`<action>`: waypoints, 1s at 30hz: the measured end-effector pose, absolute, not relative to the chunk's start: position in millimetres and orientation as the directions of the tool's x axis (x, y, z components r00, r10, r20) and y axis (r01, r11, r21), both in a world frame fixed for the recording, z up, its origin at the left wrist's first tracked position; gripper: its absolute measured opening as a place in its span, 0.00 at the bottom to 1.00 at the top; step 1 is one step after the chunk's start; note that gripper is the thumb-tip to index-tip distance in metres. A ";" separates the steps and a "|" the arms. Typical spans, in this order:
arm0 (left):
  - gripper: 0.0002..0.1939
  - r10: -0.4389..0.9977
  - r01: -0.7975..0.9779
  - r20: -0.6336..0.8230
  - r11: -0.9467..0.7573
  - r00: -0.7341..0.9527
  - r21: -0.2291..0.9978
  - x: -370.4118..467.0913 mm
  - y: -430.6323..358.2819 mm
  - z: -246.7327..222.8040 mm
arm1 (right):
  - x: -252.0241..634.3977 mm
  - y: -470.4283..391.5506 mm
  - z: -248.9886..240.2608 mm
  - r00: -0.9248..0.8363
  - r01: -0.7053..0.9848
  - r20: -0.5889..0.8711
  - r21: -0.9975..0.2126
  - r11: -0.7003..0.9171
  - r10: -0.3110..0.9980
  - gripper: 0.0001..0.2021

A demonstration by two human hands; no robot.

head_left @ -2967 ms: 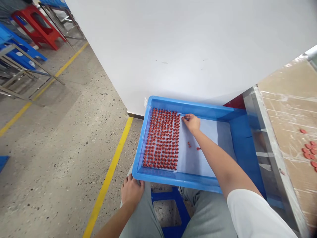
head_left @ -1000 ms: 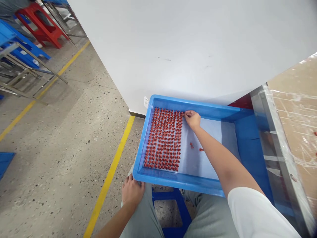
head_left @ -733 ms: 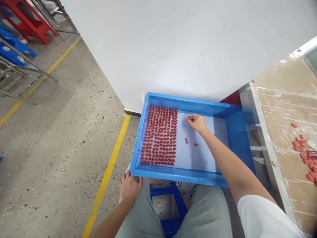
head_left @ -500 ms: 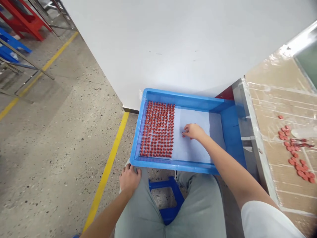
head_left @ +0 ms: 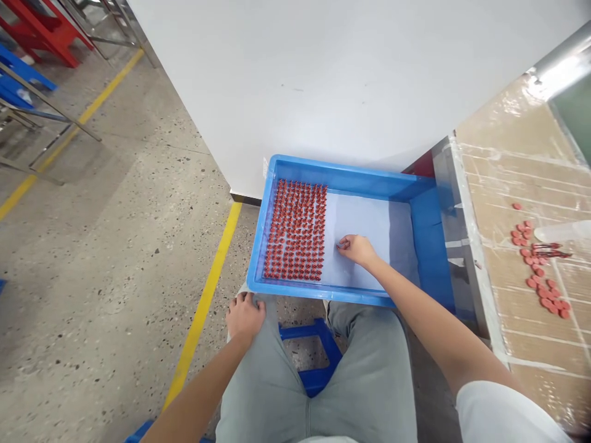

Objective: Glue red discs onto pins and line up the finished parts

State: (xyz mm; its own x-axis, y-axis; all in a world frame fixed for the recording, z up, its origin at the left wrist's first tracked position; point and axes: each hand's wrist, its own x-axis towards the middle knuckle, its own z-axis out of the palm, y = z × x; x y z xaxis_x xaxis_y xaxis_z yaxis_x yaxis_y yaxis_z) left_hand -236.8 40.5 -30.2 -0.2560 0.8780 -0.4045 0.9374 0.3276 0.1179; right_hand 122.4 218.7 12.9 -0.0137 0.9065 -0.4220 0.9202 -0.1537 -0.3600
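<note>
My right hand (head_left: 356, 249) is over the pale liner (head_left: 364, 212) of a blue tray (head_left: 323, 294), its fingertips pinched together. Whatever sits between those fingertips is too small and hidden to make out. To the left of this hand, small red pointed pieces (head_left: 295, 231) stand in close, regular rows on the liner, filling the tray's left part. Outside the tray, near its front left corner, my left hand (head_left: 245, 317) rests on my left knee with its fingers stretched out and nothing in them.
A work surface covered in brown card and clear film at right (head_left: 521, 320) carries loose red discs (head_left: 549, 301), thin dark red parts (head_left: 549, 250) and a whitish strip (head_left: 563, 231). A white panel (head_left: 323, 80) rises behind the tray. Stools (head_left: 50, 31) stand far left.
My right hand has closed its fingertips more tightly, and the small red bits seen by it earlier are now hidden. The view has shifted slightly; my left hand stays on the knee.
</note>
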 end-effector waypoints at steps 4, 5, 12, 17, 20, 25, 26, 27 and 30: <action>0.21 0.881 0.938 -0.401 0.324 -0.250 0.126 -236.8 40.3 -29.5 | 130.1 208.1 10.0 0.022 0.868 -0.415 -0.444 -0.224 0.909 0.09; 0.21 0.881 0.937 -0.402 0.324 -0.250 0.128 -237.2 40.2 -29.5 | 132.1 205.6 8.8 0.034 0.851 -0.416 -0.465 -0.245 0.909 0.08; 0.21 0.886 0.937 -0.395 0.321 -0.245 0.138 -238.5 38.6 -31.9 | 136.1 189.9 -1.2 0.043 0.729 -0.411 -0.610 -0.310 0.911 0.11; 0.21 0.887 0.937 -0.390 0.321 -0.245 0.141 -237.8 39.0 -32.8 | 136.1 183.7 -3.5 0.024 0.749 -0.408 -0.597 -0.287 0.912 0.09; 0.21 0.888 0.937 -0.388 0.322 -0.247 0.139 -237.1 40.3 -32.6 | 136.4 182.6 0.0 -0.001 0.796 -0.400 -0.555 -0.241 0.917 0.09; 0.21 0.889 0.937 -0.387 0.319 -0.244 0.142 -236.1 41.6 -30.7 | 132.1 183.6 7.2 -0.111 0.838 -0.390 -0.531 -0.126 0.914 0.11; 0.21 0.889 0.937 -0.388 0.319 -0.244 0.142 -236.0 41.7 -30.4 | 130.6 184.3 7.3 -0.135 0.841 -0.390 -0.532 -0.103 0.911 0.10; 0.21 0.889 0.937 -0.388 0.319 -0.243 0.142 -235.9 41.7 -30.2 | 129.1 185.0 6.8 -0.157 0.842 -0.390 -0.532 -0.083 0.907 0.10; 0.21 0.887 0.937 -0.390 0.321 -0.246 0.140 -235.7 41.7 -30.1 | 123.9 186.5 2.9 -0.199 0.848 -0.398 -0.528 -0.046 0.896 0.10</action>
State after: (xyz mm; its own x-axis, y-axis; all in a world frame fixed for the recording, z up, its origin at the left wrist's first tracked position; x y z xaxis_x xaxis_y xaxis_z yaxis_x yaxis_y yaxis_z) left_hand -235.7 41.7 -30.1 -0.2457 0.8875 -0.3899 0.9368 0.3207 0.1398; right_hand 123.9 186.5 2.9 -0.1987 0.8958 -0.3976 0.8481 -0.0462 -0.5279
